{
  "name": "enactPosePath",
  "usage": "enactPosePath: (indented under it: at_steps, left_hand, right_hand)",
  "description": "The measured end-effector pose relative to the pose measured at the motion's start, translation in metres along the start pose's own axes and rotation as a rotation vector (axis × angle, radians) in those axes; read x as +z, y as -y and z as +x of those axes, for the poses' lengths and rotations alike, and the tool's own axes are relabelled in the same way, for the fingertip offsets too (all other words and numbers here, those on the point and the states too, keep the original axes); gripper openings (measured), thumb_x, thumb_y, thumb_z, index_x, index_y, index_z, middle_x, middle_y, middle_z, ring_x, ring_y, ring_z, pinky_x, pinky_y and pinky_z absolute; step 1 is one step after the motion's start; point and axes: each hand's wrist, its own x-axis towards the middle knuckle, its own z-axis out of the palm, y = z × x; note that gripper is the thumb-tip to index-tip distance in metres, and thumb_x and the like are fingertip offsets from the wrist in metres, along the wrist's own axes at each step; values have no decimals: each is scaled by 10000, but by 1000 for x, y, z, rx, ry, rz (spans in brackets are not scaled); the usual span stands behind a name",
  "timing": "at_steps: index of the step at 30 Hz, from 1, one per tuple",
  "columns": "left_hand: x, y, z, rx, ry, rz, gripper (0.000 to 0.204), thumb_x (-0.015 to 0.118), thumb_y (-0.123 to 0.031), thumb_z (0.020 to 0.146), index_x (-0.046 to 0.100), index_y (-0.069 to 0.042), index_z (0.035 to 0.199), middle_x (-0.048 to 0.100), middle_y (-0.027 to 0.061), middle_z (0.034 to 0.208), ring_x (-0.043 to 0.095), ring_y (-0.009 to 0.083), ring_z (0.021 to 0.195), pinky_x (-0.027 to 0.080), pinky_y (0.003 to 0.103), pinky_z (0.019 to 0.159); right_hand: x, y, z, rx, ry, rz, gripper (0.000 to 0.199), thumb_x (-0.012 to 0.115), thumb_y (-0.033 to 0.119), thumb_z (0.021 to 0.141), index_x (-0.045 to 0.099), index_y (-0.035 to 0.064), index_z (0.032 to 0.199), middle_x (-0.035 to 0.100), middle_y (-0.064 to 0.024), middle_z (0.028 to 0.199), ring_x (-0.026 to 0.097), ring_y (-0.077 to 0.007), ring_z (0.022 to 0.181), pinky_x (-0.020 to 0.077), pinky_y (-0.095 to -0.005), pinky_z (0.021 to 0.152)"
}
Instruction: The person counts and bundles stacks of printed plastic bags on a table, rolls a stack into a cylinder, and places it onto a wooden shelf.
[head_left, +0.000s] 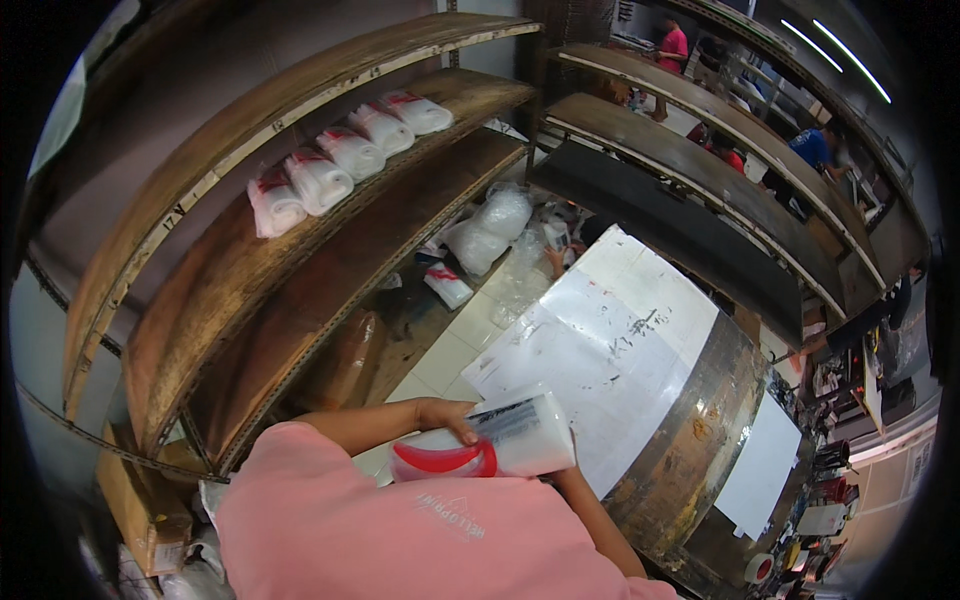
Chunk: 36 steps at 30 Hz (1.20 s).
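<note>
Close to my chest is a thick roll of white plastic bags (535, 435) with a red print at its left end and dark print along its top. My left hand (448, 415) is closed over the roll's upper left side, the thumb lying on the plastic. At the right end my right hand (568, 462) supports the roll, its fingers mostly hidden behind it. Several similar rolls of bags (350, 152) lie in a row on the middle wooden shelf (215, 250) to the left.
Right of me stands a table (690, 420) with a white sheet (620, 350) taped over it. Beyond, clear plastic bundles (490, 230) and another bag roll (447, 287) lie low down near another person's hand (555, 260). A cardboard box (150, 500) sits at lower left. People work behind the far shelves (680, 140).
</note>
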Motion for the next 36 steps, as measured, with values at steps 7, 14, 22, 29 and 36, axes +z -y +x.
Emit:
enactPosePath:
  at_steps: [7,14,22,29,36]
  left_hand:
    - [-58,5,-46,55,90,-90,910,897,-189,748,430,19,1501,622,123,1367,612,208,1210,498,356,1035]
    - [-111,16,-98,85,50,-103,917,910,-192,731,445,12,1496,615,119,1381,601,197,1229,482,345,1051]
    - [-137,18,-139,26,145,-227,981,927,-146,677,429,8,1509,608,145,1404,588,230,1280,455,357,1089]
    - [-124,1,-159,88,56,-155,1029,930,-163,648,415,-11,1526,588,130,1413,535,226,1320,391,345,1128]
    - [-87,-53,-161,25,55,146,1050,954,-130,652,392,-28,1533,617,129,1379,569,238,1287,431,383,1109]
  right_hand:
    - [56,26,42,44,-19,15,137,658,150,979,630,28,1033,687,-75,1030,655,-170,898,554,-339,792]
    - [114,49,76,71,-25,62,136,671,145,962,628,34,1027,683,-74,1018,650,-169,927,549,-338,807]
    - [144,74,95,223,-104,320,139,686,139,943,624,40,1019,678,-73,1003,644,-168,959,543,-338,825]
    - [97,66,38,106,-58,1524,273,557,62,827,582,35,1097,528,-8,862,519,-187,692,514,-394,763]
    - [68,233,12,230,128,1213,857,625,291,862,279,-51,1567,603,-75,1051,695,-306,744,594,-473,796]
